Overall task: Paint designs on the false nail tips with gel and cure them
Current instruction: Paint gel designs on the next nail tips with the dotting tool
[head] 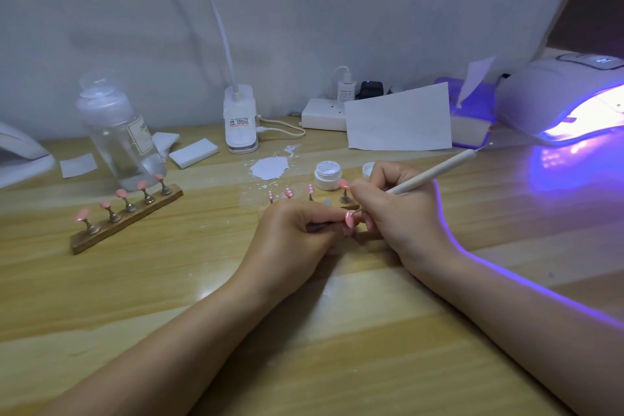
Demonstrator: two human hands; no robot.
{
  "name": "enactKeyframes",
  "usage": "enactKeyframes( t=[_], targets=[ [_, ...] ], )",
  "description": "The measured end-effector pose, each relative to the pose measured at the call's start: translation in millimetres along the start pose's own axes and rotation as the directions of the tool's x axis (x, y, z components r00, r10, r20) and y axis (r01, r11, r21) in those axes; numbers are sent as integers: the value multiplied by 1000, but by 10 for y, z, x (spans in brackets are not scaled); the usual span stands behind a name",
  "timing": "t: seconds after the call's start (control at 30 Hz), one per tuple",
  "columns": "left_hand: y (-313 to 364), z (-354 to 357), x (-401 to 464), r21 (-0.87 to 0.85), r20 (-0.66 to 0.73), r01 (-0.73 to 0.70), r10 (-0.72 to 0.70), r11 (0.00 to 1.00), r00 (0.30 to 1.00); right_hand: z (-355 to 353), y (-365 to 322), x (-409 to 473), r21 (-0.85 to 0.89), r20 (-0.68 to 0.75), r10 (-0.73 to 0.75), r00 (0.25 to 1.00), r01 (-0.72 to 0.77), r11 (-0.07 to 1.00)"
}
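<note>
Left hand [297,230] and right hand [398,209] meet, fingers curled.

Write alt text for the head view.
The right hand touches a dotting pen to a pink nail tip held by the left hand. A lit curing lamp glows right; a stand of pink tips sits left.

Both hands [297,233] and forearms are bare, with no sleeves, rings or watch showing.

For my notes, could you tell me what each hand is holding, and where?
Left hand pinches a peg's stem carrying a pink nail tip; right hand grips the dotting pen near its working end.
</note>
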State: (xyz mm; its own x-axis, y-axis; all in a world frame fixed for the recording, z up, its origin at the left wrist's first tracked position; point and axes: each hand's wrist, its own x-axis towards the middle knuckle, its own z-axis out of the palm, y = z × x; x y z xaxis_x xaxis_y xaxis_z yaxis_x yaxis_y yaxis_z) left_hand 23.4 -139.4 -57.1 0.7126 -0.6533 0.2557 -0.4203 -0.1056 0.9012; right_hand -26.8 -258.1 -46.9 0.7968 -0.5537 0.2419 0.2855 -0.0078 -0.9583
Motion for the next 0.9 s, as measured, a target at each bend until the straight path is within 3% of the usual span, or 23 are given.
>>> enactKeyframes(
  t=[0.9],
  targets=[
    [1, -1, 2, 3, 11, 2, -2, 1000, 1000, 3, -15, -5, -27, -10, 9, 1000, -9, 1000]
  ],
)
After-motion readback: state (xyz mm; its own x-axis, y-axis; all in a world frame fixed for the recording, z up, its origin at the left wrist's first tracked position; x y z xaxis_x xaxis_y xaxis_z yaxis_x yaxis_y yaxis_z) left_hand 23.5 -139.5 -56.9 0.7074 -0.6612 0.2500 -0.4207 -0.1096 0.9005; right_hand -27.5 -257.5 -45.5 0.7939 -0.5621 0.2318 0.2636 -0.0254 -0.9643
